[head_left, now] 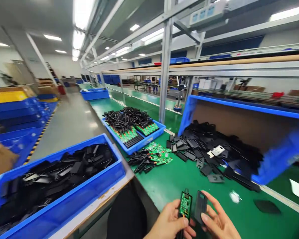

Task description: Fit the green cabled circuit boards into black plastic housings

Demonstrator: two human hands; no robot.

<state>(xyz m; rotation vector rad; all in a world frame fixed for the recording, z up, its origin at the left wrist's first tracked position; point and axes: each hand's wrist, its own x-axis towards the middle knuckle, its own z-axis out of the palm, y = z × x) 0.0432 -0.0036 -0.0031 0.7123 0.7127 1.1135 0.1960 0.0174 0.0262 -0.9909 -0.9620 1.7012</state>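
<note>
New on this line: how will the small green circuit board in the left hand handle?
The small green circuit board looks thin, flat and rigid, so probably light and stiff. The left hand pinches it by its edges; its bare components suggest it is fragile.

Both hands are cut off by the lower edge: of the left hand only the fingers and part of the palm are seen, and the right hand is lost below the wrist. The lower end of the green circuit board is covered by the left thumb, and the black cover is partly hidden behind the right fingers. The markings on the board are too small to be read. The tilted blue bin is blurred at its right side and clipped by the frame. The near blue crate is cut off at the left and bottom edges. A small white scrap is too smeared to be identified.
</note>
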